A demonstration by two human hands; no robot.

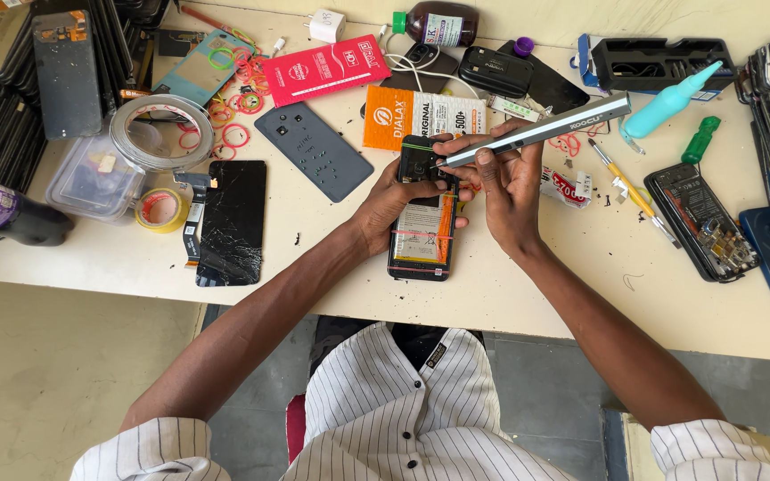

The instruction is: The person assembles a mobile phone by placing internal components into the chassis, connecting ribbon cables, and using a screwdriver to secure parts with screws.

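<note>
Head view: left hand (385, 207) grips the opened phone (423, 214) flat on the desk (510, 294), fingers wrapped round its edge; right hand (501, 183) pinches a grey electric screwdriver (536, 131), tip on the phone's top.

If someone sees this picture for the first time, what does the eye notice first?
First, the two hands at the table's centre: the left hand steadies an opened phone, while the right hand presses a grey pen-shaped screwdriver into its top. Next, the cracked black screen lying to the left, and the turquoise bottle at upper right.
</note>
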